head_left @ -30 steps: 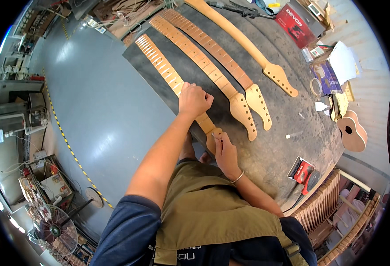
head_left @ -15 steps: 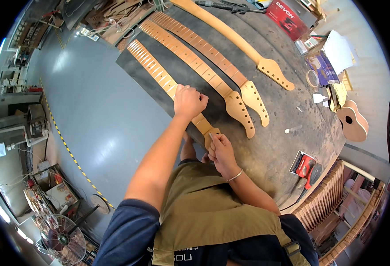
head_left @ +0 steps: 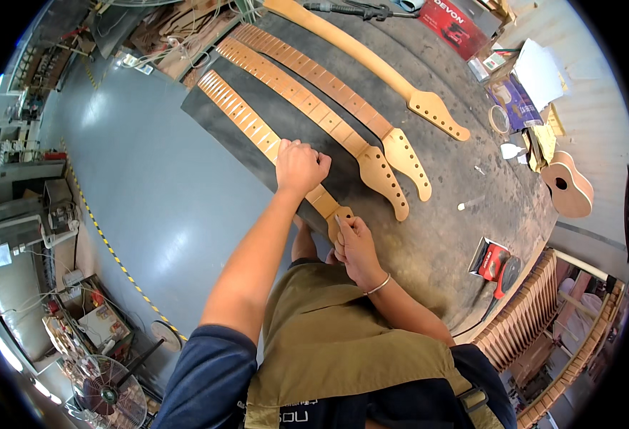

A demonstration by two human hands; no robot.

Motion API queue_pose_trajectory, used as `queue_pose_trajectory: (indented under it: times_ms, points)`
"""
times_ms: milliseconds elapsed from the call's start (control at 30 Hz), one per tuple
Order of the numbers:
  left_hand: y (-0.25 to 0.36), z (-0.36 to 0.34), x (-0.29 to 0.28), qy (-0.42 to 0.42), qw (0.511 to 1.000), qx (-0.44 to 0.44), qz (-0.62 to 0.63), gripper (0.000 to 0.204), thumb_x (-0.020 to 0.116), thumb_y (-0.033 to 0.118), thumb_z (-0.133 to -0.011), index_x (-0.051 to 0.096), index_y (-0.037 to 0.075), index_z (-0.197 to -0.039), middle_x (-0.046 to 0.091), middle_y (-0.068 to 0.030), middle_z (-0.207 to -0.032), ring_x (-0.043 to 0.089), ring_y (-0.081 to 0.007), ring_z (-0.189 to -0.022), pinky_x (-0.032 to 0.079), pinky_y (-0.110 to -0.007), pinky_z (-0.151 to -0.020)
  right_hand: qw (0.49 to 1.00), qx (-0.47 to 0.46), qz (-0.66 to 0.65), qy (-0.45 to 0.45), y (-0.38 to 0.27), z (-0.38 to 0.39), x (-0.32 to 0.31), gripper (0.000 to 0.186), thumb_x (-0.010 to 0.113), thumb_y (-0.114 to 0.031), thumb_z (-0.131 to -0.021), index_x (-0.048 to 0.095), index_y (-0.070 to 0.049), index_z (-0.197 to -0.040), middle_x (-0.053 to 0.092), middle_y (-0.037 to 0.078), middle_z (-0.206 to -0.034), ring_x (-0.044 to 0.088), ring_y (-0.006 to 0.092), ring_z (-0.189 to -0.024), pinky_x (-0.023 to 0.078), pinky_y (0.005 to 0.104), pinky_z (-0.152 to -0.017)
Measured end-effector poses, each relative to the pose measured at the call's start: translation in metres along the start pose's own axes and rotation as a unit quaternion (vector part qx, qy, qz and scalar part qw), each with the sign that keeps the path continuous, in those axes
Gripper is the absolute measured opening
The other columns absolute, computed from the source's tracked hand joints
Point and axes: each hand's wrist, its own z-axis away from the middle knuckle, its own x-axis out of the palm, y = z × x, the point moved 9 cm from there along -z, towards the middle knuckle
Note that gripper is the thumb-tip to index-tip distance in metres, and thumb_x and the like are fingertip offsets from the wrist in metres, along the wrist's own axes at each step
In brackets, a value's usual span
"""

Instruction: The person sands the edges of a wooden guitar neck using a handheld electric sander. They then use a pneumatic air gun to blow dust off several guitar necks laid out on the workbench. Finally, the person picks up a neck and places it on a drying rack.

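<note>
A guitar neck (head_left: 241, 113) with a pale fretted fingerboard lies along the left edge of the dark workbench (head_left: 429, 247). My left hand (head_left: 301, 168) is closed over its middle, fingers curled around the neck. At the near end, my right hand (head_left: 357, 252) pinches a small, thin, greyish piece (head_left: 339, 221) against the headstock (head_left: 345, 212). What exactly that piece is cannot be made out, and part of the headstock is hidden behind the fingers. Two more fretted necks (head_left: 328, 121) (head_left: 394, 149) lie alongside to the right.
Farther right, another neck (head_left: 371, 56) rests with its back up. A red-and-black power sander (head_left: 506, 275) sits near the bench's right edge beside a small red box (head_left: 489, 259). Toward the back right are a large red box (head_left: 451, 27), tape (head_left: 499, 119) and a small guitar body (head_left: 568, 187).
The whole view has shifted slightly, with the bench things a little farther left and up. Both hands keep their places on the neck, and their grips look the same.
</note>
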Motion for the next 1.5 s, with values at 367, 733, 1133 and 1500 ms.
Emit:
queue_pose_trajectory:
  times_ms: [367, 733, 1133, 1500]
  points:
    - [0.001, 0.001, 0.002, -0.016, 1.0, 0.019, -0.012, 0.038, 0.063, 0.03, -0.088, 0.077, 0.004, -0.063, 0.07, -0.0117, -0.07, 0.061, -0.0265, -0.079, 0.042, -0.037, -0.088, 0.98, 0.109, -0.152, -0.067, 0.002, -0.017, -0.011, 0.014, 0.056, -0.016, -0.109, 0.052, -0.011, -0.096, 0.037, -0.006, -0.063, 0.031, 0.0065, -0.049, 0.024, 0.0257, -0.043]
    - [-0.003, -0.002, 0.015, -0.029, 0.998, 0.046, -0.041, 0.04, 0.063, 0.03, -0.088, 0.076, 0.002, -0.063, 0.07, -0.0129, -0.069, 0.062, -0.0263, -0.077, 0.041, -0.038, -0.088, 0.977, -0.155, 0.145, -0.026, -0.052, 0.004, -0.006, 0.011, 0.053, -0.015, -0.112, 0.061, -0.008, -0.112, 0.046, -0.004, -0.065, 0.042, 0.0108, -0.05, 0.034, 0.0263, -0.047]
    - [-0.001, -0.002, 0.004, -0.029, 0.999, 0.009, -0.016, 0.04, 0.062, 0.031, -0.088, 0.076, 0.004, -0.062, 0.07, -0.012, -0.069, 0.062, -0.0255, -0.077, 0.041, -0.038, -0.087, 0.591, -0.474, 0.653, -0.016, -0.039, 0.041, -0.003, 0.048, 0.068, -0.01, -0.091, 0.06, -0.009, -0.138, 0.069, 0.01, -0.09, 0.07, 0.0288, -0.077, 0.055, 0.0418, -0.066]
    - [-0.004, -0.001, 0.011, -0.003, 1.0, 0.016, 0.001, 0.039, 0.062, 0.031, -0.088, 0.076, 0.005, -0.062, 0.069, -0.011, -0.068, 0.061, -0.0268, -0.077, 0.041, -0.039, -0.086, 0.519, -0.455, 0.723, -0.023, -0.036, 0.033, 0.002, 0.056, 0.065, -0.012, -0.089, 0.06, -0.011, -0.144, 0.064, 0.004, -0.077, 0.068, 0.0223, -0.07, 0.053, 0.0377, -0.062]
